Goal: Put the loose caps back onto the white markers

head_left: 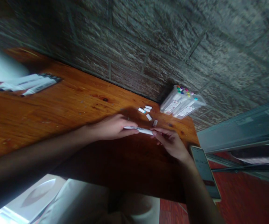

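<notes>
A white marker (145,131) lies crosswise between my two hands, above the wooden table. My left hand (117,127) is closed around its left part, thumb along the near side. The fingertips of my right hand (169,141) pinch its right end; whether a cap is under them I cannot tell. Just beyond the marker, several loose white marker caps (149,117) lie on the table, one of them (155,123) close to my right fingers.
Clear plastic cases (180,104) with colour-tipped markers stand against the stone wall (129,46). Several white markers (29,83) lie in a row at the far left, beside a blurred white object (1,63). A phone (205,172) rests at the table's right edge.
</notes>
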Tool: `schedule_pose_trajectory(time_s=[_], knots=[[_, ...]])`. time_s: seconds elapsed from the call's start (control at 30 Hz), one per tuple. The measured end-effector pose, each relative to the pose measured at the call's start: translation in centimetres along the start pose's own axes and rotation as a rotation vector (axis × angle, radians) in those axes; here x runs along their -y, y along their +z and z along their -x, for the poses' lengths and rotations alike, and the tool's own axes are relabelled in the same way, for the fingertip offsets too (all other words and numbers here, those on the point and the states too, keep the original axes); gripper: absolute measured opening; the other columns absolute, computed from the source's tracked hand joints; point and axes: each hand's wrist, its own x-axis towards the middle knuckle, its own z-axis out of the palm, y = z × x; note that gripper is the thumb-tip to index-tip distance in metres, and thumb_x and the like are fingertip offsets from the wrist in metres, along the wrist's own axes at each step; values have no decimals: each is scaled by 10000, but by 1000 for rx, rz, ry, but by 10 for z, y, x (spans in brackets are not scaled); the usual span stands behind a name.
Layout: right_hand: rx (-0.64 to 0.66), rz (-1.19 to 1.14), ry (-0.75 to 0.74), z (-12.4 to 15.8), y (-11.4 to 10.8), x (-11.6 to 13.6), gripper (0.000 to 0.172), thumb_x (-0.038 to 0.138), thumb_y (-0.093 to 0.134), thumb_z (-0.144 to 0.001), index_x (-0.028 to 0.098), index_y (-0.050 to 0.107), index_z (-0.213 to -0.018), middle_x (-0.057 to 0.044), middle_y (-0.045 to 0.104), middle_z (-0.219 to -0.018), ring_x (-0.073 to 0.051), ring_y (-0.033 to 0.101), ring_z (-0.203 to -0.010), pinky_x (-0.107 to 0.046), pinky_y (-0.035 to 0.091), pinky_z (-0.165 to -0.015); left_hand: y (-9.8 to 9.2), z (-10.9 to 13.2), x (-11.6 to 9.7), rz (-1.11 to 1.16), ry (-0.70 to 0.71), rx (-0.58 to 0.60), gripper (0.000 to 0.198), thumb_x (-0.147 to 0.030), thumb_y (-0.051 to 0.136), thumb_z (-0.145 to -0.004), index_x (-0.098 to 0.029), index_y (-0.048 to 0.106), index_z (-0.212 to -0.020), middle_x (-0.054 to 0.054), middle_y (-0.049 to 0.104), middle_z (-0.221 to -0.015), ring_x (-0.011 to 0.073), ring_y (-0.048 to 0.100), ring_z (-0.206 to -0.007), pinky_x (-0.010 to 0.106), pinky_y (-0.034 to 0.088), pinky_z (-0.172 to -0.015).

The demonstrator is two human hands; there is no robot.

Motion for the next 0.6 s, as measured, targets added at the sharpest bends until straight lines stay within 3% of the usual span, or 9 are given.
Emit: schedule_pose_trajectory(time_s=[0.1,0.23,0.33,0.43,0.6], knots=[[-3,44,-1,0,1,-1,346,510,703,-836,221,754,-1020,-29,737,-819,-138,610,-673,-222,472,-525,1,1,-1,9,13,-18,299,-406,504,-999,-253,758,-1044,-7,774,-893,148,687,-770,221,463,-756],[26,180,-62,2,4,4,372,522,615,-904,189,693,-759,18,581,-627,-107,490,-563,-217,401,-502,4,3,-5,7,38,-6,284,-406,518,-993,-261,755,-1052,-3,778,-927,155,694,-794,228,479,-769],[32,272,-139,3,8,5,457,514,542,-953,183,618,-647,19,528,-622,-115,480,-584,-238,399,-558,7,5,-8,-18,68,6,277,-400,519,-994,-269,746,-1082,-2,780,-959,162,699,-833,240,488,-802],[32,319,-165,4,13,3,456,504,485,-986,191,653,-699,6,577,-661,-144,533,-632,-259,424,-617,8,5,-8,-20,83,16,278,-394,513,-998,-269,743,-1093,-1,780,-979,165,702,-852,248,492,-815],[24,300,-191,4,19,2,399,470,404,-1027,228,715,-966,-16,704,-886,-176,641,-800,-271,476,-745,5,3,-8,60,103,58,302,-390,492,-1012,-239,749,-1061,5,783,-978,159,711,-828,235,479,-762]])
